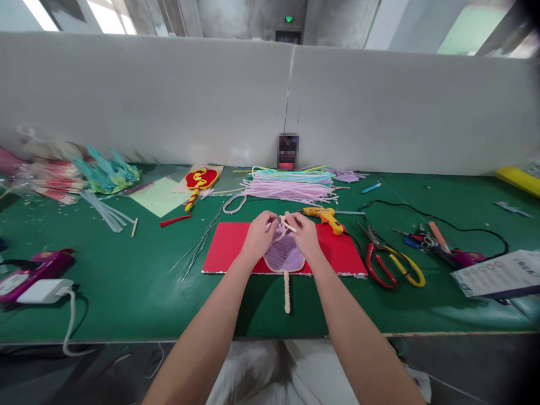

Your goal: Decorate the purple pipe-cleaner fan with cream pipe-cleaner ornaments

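Observation:
A small purple pipe-cleaner fan (284, 257) with a cream rim and a cream handle (287, 291) lies on a red sheet (230, 247) at the middle of the green table. My left hand (260, 236) is closed in a pinch at the fan's top left. My right hand (304, 236) is closed on the end of a cream pipe cleaner (289, 224) at the fan's top. Both hands rest over the fan's upper half and hide it.
A yellow glue gun (325, 217) lies just behind the red sheet, its black cord (422, 214) running right. Red and yellow scissors (390, 261) lie to the right. A pile of pastel pipe cleaners (291, 184) sits behind. A white charger (44, 291) and pink device (36, 267) lie at left.

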